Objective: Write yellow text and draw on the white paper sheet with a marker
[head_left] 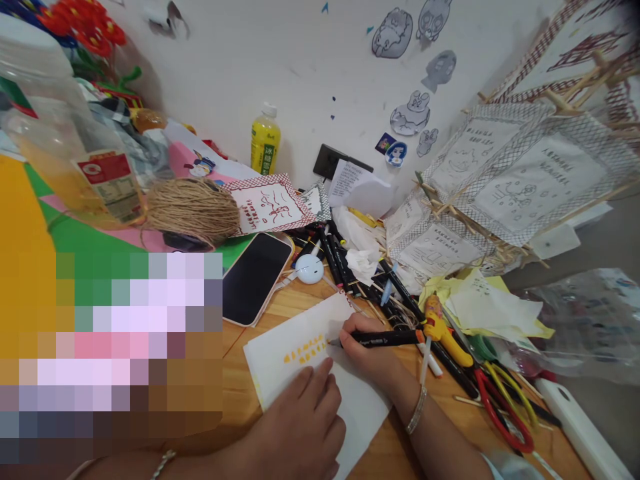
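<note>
My right hand [367, 350] is closed round a black marker [385, 338] with an orange end, its tip resting on a white paper sheet [295, 347] that bears two short lines of orange writing. My left hand [300, 420] lies on the sheet's near part, fingers curled and pressing it down onto the wooden table [400, 453]. A bracelet shows on each wrist.
A phone [255, 277] lies face up left of the sheet. Behind it sit a ball of twine [193, 210], several black markers [340, 257], a yellow bottle [265, 140] and paper lanterns on stick frames [505, 180]. Right of my hand lie a yellow glue gun [443, 330] and red-and-yellow scissors [500, 400].
</note>
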A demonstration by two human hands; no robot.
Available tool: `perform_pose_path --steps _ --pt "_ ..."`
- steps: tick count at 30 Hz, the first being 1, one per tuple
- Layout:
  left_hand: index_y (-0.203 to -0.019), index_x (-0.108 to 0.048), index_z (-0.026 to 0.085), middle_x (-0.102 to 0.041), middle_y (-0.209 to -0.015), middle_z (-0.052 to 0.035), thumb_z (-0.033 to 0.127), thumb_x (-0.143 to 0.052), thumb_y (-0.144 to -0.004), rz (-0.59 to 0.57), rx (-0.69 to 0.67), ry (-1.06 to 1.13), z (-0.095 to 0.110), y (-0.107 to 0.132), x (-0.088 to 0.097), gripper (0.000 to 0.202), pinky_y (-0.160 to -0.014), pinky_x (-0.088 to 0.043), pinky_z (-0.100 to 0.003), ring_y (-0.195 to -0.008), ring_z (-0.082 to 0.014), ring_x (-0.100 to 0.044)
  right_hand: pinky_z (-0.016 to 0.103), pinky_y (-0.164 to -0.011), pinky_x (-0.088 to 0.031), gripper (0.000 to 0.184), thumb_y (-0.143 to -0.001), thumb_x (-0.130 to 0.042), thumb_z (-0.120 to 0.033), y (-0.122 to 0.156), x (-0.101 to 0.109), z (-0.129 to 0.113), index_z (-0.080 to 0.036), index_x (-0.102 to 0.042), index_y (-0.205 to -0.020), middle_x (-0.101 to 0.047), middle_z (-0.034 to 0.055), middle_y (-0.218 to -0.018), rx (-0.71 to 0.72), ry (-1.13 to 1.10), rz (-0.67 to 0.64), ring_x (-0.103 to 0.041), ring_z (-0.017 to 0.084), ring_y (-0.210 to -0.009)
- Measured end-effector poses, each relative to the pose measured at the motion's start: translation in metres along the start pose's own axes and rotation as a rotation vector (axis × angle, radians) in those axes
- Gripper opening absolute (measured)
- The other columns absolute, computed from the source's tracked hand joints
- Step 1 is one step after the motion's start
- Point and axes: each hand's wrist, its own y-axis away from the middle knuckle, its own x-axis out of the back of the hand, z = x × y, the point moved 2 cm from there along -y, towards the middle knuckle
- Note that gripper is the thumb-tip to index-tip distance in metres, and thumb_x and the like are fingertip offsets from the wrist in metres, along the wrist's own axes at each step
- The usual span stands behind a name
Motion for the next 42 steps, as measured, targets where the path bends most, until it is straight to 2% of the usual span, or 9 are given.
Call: perform_pose_path --steps 3,11,19,23,29,32,38,42 --pt "-0.086 -0.068 0.015 -0.063 -0.109 -0.0145 0.046 -0.065 -0.078 0.006 -0.004 0.002 0.000 -0.001 0.000 0.033 -0.094 -0.028 -0.045 -0.111 -0.0330 -0.050 0.024 -0.050 -0.032 0.021 -0.075 -0.048 -0.024 0.001 -0.001 0.001 -0.020 -0.044 -0.054 -0.047 -0.0032 -0.052 0.016 0.000 -0.002 -0.043 0.012 -0.052" --pt "-0.086 -0.068 0.015 -0.064 -0.110 -0.0145 0.046 -0.064 -0.080 0.005 -0.006 0.006 -0.001 0.001 0.003 0.032 -0.094 -0.029 -0.044 -0.112 -0.0324 -0.051 0.024 -0.051 -0.032 0.022 -0.076 -0.049 -0.023 0.000 -0.001 0.009 -0.020 -0.043 -0.054 -0.046 -0.0040 -0.053 0.032 -0.023 0.088 -0.043 0.012 -0.053" --pt "-0.089 -0.068 0.014 -0.063 -0.112 -0.0149 0.045 -0.061 -0.082 -0.020 -0.009 0.001 -0.001 -0.001 -0.003 0.032 -0.095 -0.029 -0.044 -0.113 -0.0325 -0.051 0.024 -0.051 -0.031 0.023 -0.075 -0.049 -0.022 -0.002 0.000 0.006 -0.020 -0.042 -0.053 -0.045 -0.0042 -0.052 0.027 -0.011 0.083 -0.041 0.011 -0.052" --pt "-0.092 -0.069 0.015 -0.061 -0.116 -0.0160 0.046 -0.059 -0.083 -0.070 -0.010 0.057 -0.001 0.000 -0.006 0.034 -0.093 -0.032 -0.045 -0.116 -0.0343 -0.049 0.024 -0.049 -0.030 0.023 -0.074 -0.048 -0.022 -0.002 0.000 0.006 -0.020 -0.041 -0.052 -0.044 -0.0043 -0.051 0.021 -0.020 0.086 -0.041 0.011 -0.051" --pt "-0.093 -0.069 0.012 -0.057 -0.121 -0.0206 0.046 -0.055 -0.084 -0.184 -0.022 0.135 -0.002 -0.002 -0.023 0.038 -0.093 -0.032 -0.050 -0.120 -0.0400 -0.044 0.025 -0.051 -0.032 0.023 -0.077 -0.049 -0.022 -0.002 -0.001 0.009 -0.020 -0.042 -0.055 -0.044 -0.0045 -0.053 0.027 -0.039 0.094 -0.041 0.012 -0.052" --pt "-0.093 -0.069 0.013 -0.058 -0.121 -0.0191 0.047 -0.055 -0.085 -0.147 -0.020 0.115 -0.001 -0.001 -0.024 0.038 -0.093 -0.031 -0.049 -0.121 -0.0381 -0.043 0.025 -0.051 -0.032 0.023 -0.077 -0.049 -0.021 -0.001 -0.001 0.009 -0.020 -0.043 -0.055 -0.045 -0.0044 -0.053 0.017 -0.048 0.091 -0.042 0.012 -0.053" --pt "-0.086 -0.069 0.015 -0.062 -0.114 -0.0153 0.050 -0.060 -0.081 0.010 -0.003 0.029 -0.002 0.002 -0.015 0.036 -0.094 -0.030 -0.044 -0.116 -0.0346 -0.048 0.025 -0.052 -0.032 0.022 -0.076 -0.047 -0.020 0.000 0.001 0.004 -0.020 -0.043 -0.055 -0.046 -0.0038 -0.054 -0.014 -0.024 0.067 -0.042 0.012 -0.054" --pt "-0.082 -0.067 0.016 -0.061 -0.113 -0.0142 0.054 -0.060 -0.079 0.050 -0.011 0.018 -0.002 0.005 -0.026 0.039 -0.093 -0.030 -0.044 -0.116 -0.0347 -0.048 0.025 -0.053 -0.032 0.021 -0.073 -0.048 -0.020 -0.001 0.001 0.003 -0.020 -0.041 -0.053 -0.045 -0.0035 -0.053 -0.034 -0.043 0.068 -0.042 0.013 -0.055"
